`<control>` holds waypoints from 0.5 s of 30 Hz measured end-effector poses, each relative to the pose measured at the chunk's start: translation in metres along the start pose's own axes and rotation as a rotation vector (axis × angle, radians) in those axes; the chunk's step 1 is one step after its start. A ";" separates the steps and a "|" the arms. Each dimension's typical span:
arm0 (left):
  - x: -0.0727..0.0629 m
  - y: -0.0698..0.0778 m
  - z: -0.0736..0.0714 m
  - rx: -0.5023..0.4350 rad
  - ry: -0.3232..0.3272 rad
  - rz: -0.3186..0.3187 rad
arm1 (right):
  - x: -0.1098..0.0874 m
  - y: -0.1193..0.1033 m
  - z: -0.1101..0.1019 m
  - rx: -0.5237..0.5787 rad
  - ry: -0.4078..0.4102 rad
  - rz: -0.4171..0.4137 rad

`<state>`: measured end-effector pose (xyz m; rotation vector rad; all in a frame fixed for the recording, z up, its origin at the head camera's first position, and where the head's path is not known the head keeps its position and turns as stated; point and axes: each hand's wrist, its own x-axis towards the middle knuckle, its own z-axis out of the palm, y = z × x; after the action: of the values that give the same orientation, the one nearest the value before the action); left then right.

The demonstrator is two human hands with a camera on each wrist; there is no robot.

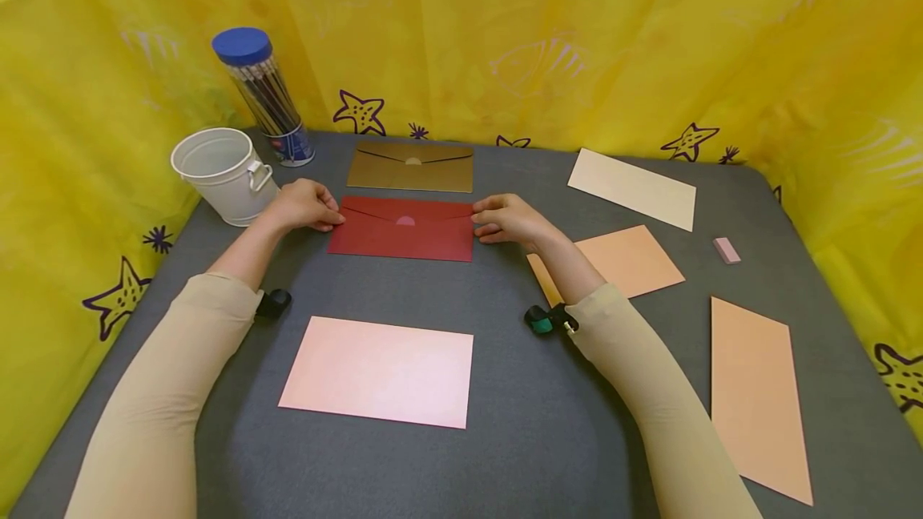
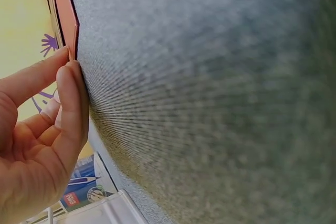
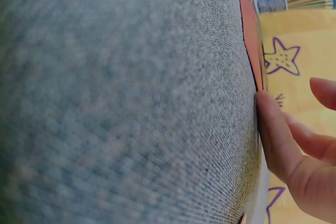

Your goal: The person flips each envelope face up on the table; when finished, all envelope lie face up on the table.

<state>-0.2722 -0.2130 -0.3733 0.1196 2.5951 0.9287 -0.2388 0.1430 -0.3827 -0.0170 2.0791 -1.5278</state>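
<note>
A red envelope (image 1: pixel 404 243) lies on the grey table, its flap side up with a pale round seal. My left hand (image 1: pixel 306 205) pinches its left edge between thumb and forefinger; in the left wrist view the fingertips (image 2: pixel 64 56) meet at the envelope's end (image 2: pixel 65 14). At the opposite edge is my right hand (image 1: pixel 508 219). One fingertip (image 3: pixel 262 100) touches the envelope's corner in the right wrist view, while another finger is held away from it. Just behind lies a gold envelope (image 1: pixel 411 170), and a pink envelope (image 1: pixel 378 371) lies nearer me, plain side up.
A white bucket (image 1: pixel 231 183) and a blue-lidded tub of pencils (image 1: pixel 267 94) stand back left. A cream envelope (image 1: pixel 634 187), an orange envelope (image 1: pixel 627 259) partly under my right forearm, a peach envelope (image 1: pixel 757 399) and a pink eraser (image 1: pixel 727 251) lie on the right.
</note>
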 end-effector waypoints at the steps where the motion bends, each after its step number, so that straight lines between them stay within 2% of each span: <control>1: 0.000 0.001 0.000 0.009 0.011 0.008 | -0.001 0.000 0.000 -0.003 0.001 -0.001; 5: -0.001 0.007 -0.001 0.038 0.065 0.060 | -0.003 -0.001 0.000 -0.024 0.002 -0.021; 7: -0.002 0.013 -0.001 0.048 0.061 0.103 | -0.004 -0.002 0.000 -0.042 -0.007 -0.039; 10: -0.004 0.024 0.002 0.076 -0.005 0.184 | -0.007 -0.002 0.001 -0.073 -0.040 -0.068; 15: -0.014 0.045 0.019 0.119 -0.168 0.335 | -0.015 -0.001 0.006 -0.132 -0.131 -0.099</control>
<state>-0.2545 -0.1699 -0.3539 0.6525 2.5135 0.8294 -0.2243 0.1420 -0.3767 -0.2654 2.0972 -1.4031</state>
